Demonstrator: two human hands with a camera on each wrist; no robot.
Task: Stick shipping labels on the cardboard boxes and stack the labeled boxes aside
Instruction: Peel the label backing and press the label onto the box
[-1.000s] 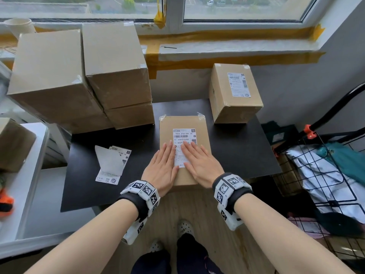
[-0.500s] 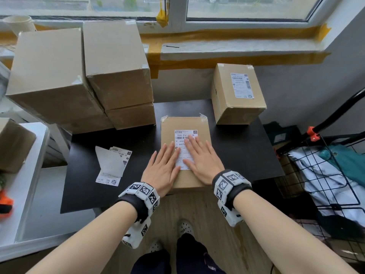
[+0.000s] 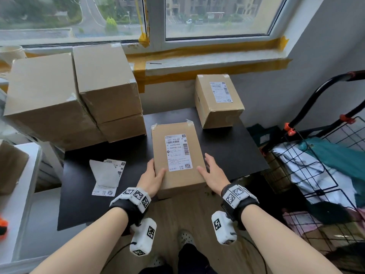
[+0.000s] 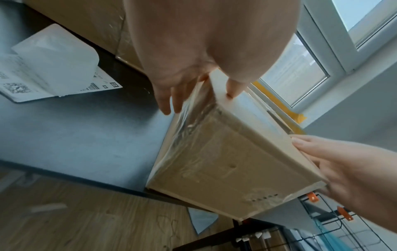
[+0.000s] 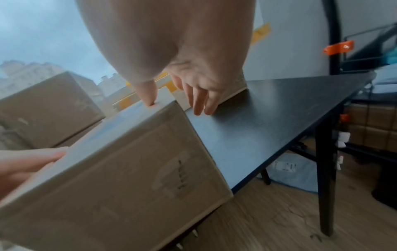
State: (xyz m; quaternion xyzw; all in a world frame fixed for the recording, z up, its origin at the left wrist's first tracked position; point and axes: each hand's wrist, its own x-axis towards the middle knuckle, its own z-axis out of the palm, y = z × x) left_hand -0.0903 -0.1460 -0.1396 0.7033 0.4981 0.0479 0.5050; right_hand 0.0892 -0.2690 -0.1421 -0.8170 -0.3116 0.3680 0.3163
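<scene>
— What are the hands doing?
— The left hand (image 3: pixel 152 177) and right hand (image 3: pixel 213 175) are gripping the cardboard box (image 3: pixel 178 180) by its sides, thumbs on top.
— And the box?
— Shipping label (image 3: pixel 178 153) on top, sitting at the black table (image 3: pixel 233 147)'s near edge.

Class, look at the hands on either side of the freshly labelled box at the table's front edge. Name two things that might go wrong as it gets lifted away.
1. The box overhangs the table edge, and the left hand and right hand touch only its near corners, thumbs on top, so it might tip or slip out.
2. The other labelled box stands close behind to the right, so a careless swing may knock it.
</scene>
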